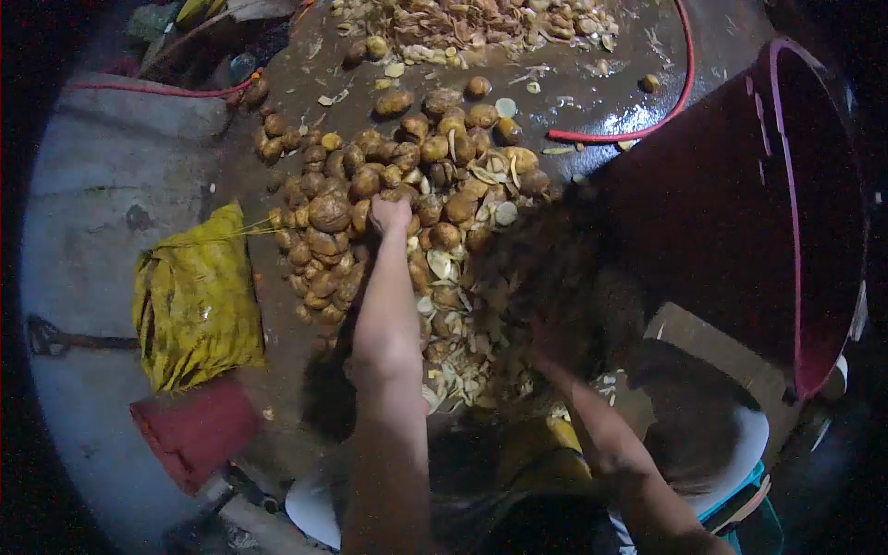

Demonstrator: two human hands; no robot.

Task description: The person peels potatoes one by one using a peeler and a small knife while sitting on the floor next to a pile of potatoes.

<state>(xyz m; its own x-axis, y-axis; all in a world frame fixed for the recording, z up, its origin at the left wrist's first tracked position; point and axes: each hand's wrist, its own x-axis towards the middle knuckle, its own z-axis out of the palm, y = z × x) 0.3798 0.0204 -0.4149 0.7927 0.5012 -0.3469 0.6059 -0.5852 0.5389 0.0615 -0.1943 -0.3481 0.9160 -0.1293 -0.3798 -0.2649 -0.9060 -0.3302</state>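
My left hand [390,213] reaches into a heap of brown, roundish root vegetables [330,213] on the wet floor. Its fingers are curled at a brown piece near the middle of the heap; how firmly they hold it is hard to see. Lower and to the right, my right hand [541,340] is in deep shadow beside pale peelings [462,377], and its fingers are too dark to make out. Pale cut slices [439,264] lie among the brown pieces between the two hands.
A large dark red tub [721,194] lies tipped at the right. A red hose [686,55] curves at the top right. Left are a yellow sack [199,301] and a red bucket [199,430]. More peelings [472,28] are piled at the top.
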